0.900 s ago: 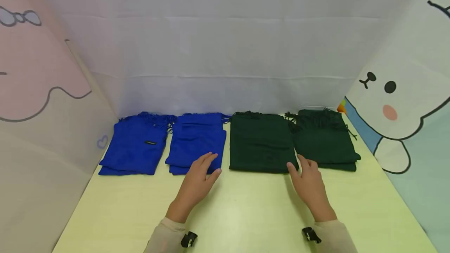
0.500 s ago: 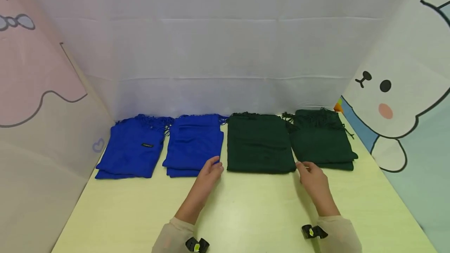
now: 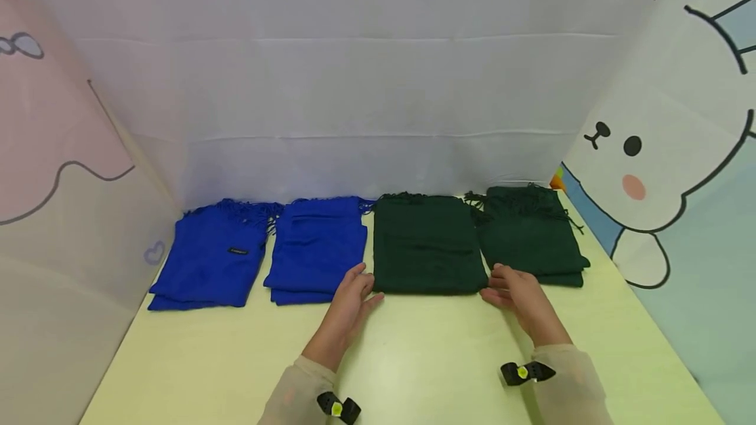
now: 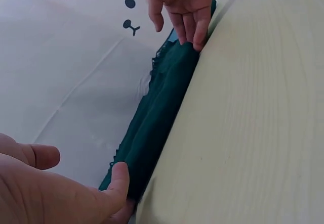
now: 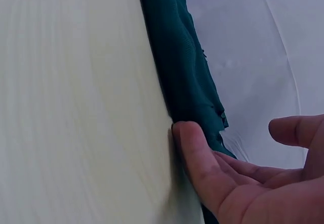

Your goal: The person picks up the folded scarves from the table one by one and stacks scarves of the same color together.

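Note:
Two folded blue fringed scarves, the left blue scarf (image 3: pixel 207 261) and the right blue scarf (image 3: pixel 319 248), lie beside two dark green ones. My left hand (image 3: pixel 348 303) is at the near left corner of the inner green scarf (image 3: pixel 428 248), close to the right blue scarf. At the opposite near corner, my right hand (image 3: pixel 522 297) touches the edge with its fingertips (image 5: pixel 191 135); its thumb stands apart. The left fingers (image 4: pixel 119 183) reach the scarf's end in the left wrist view, partly hidden low down. Neither hand curls round the cloth. The outer green scarf (image 3: pixel 531 241) lies beyond my right hand.
The scarves form a row along the back of the pale table (image 3: pixel 425 359). A white cloth wall (image 3: pixel 378 97) rises behind them, with printed cloth walls at left and right. Black wrist straps (image 3: pixel 339 407) show at both cuffs.
My left hand has shifted from over the right blue scarf to the inner green scarf's left corner. The right hand has settled at its right corner. The head view has turned slightly right.

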Available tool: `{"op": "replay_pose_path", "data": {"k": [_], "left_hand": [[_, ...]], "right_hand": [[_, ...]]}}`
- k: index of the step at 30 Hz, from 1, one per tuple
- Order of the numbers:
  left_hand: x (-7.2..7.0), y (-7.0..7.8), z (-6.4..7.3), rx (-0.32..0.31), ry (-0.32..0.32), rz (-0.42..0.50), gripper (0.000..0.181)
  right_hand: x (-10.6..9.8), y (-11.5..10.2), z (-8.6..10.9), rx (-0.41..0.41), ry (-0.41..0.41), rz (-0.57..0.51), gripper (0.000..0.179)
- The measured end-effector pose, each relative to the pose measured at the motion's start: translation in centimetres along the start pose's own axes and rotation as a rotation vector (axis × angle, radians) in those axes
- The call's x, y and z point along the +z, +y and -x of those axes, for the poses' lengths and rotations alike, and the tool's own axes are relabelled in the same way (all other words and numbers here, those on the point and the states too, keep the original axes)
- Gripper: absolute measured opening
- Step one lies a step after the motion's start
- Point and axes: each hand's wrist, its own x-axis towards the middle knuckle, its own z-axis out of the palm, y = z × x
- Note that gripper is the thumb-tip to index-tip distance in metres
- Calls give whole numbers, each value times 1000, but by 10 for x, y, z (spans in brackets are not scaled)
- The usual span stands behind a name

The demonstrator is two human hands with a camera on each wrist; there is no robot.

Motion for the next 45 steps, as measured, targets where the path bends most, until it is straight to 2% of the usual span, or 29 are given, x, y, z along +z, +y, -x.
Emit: {"op": "replay_pose_path", "data": {"k": [4, 8, 10, 14, 16, 19, 21, 25, 29, 34, 38, 42, 45], "left_hand": [[3, -1, -8, -3, 13, -21, 61], [9, -1, -18, 17, 25, -84, 57], [12, 0, -21, 29, 22, -84, 57], [15, 1, -27, 33, 16, 49, 61], [16, 0, -29, 25, 33, 152, 63], [16, -3, -34, 5, 54, 232, 67], [16, -5, -37, -25, 59, 229, 68], [16, -8, -41, -54, 6, 179, 69], [19, -7, -44, -36, -13, 123, 67], [24, -8, -48, -14, 19, 33, 68], [27, -9, -50, -21, 33, 31, 68], [27, -10, -52, -49, 25, 56, 65], [28, -8, -52, -57, 9, 108, 64]], "right_hand": [[-1, 3, -2, 5, -23, -52, 65], [0, 7, -4, -21, -22, -44, 61], [0, 9, -5, -35, -22, -41, 59], [2, 12, -2, -59, -21, -37, 57], [4, 14, 3, -73, -17, -23, 56], [7, 18, 12, -98, -18, 3, 54], [9, 20, 18, -110, -16, 4, 52], [8, 23, 27, -117, -22, -17, 51], [6, 22, 33, -120, -20, -29, 50], [8, 23, 38, -117, -16, -30, 50], [10, 27, 40, -102, -39, -63, 50], [13, 31, 40, -51, -82, -156, 51], [14, 33, 41, -17, -131, -254, 53]]}}
